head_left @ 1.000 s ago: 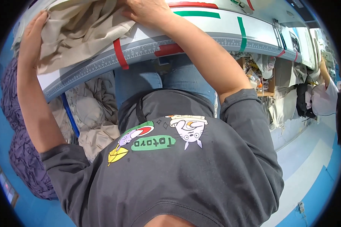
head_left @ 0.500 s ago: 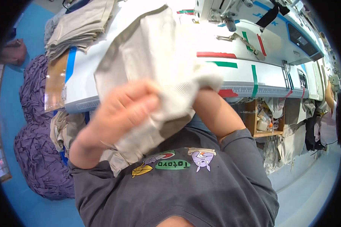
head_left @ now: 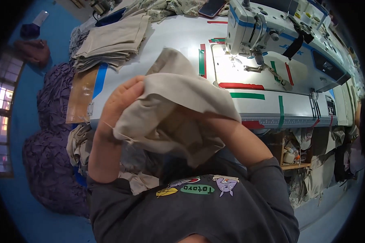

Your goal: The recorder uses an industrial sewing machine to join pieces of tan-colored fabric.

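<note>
A piece of beige cloth [head_left: 182, 87], apparently sewn into a tube or pocket-like shape, hangs in front of my chest above the table's front edge. On its left side my left hand [head_left: 123, 99] is closed, with the thumb on top and the cloth's edge in its grip. My right forearm [head_left: 243, 137] reaches into the cloth's opening from the right. The fabric covers that hand's fingers, so their pose is hidden. Loose threads stick out from the cloth's lower left edge.
A white sewing machine [head_left: 263, 32] stands on the white table [head_left: 170, 36], right of the cloth. Folded beige pieces [head_left: 109, 40] are stacked at the back left. A phone [head_left: 211, 8] lies at the far edge. Purple fabric bundles [head_left: 54, 170] sit on the left; a wooden compartment [head_left: 296, 165] hangs below right.
The cloth has come down and its opening now faces me. My left hand has shifted up its left edge, while my right hand has gone deeper inside. The view has tilted slightly.
</note>
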A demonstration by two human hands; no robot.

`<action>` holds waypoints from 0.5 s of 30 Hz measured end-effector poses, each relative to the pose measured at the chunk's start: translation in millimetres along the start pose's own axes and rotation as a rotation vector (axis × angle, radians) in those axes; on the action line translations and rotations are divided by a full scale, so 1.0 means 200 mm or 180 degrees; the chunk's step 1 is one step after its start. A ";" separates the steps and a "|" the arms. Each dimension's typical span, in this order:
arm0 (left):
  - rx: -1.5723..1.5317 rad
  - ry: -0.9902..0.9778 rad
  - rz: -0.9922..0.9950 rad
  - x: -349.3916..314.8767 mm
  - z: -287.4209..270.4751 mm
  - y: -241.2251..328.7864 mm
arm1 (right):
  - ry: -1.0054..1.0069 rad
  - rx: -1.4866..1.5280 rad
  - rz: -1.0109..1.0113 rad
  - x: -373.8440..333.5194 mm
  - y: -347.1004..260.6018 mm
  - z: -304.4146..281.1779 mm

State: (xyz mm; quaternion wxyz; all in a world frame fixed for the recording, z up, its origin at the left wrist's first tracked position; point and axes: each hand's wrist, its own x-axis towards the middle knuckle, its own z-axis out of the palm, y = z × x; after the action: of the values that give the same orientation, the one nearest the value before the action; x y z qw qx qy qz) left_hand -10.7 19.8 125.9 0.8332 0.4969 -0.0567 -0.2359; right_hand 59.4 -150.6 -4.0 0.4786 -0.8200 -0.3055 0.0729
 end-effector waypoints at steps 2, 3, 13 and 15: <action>0.0186 0.0312 0.0233 0.00 0.02 0.00 | -0.0133 0.0035 0.0207 0.11 0.06 -0.10; 0.0181 -0.0193 -0.0068 0.01 -0.08 -0.03 | -0.0215 0.0061 0.0299 0.12 0.08 -0.12; 0.1330 0.1509 0.1326 -0.03 -0.92 0.17 | 0.0584 0.3875 -0.0374 0.08 -0.08 -0.44; 0.2165 0.2129 0.1119 -0.20 -1.40 0.14 | 0.0632 0.3767 -0.0209 0.19 -0.10 -0.46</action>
State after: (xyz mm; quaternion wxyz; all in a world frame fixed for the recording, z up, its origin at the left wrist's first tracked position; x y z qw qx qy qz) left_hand 55.3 273.5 15.0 0.6239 0.7714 0.0569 0.1117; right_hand 118.9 -189.7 68.3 0.8820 -0.4073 -0.1921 0.1389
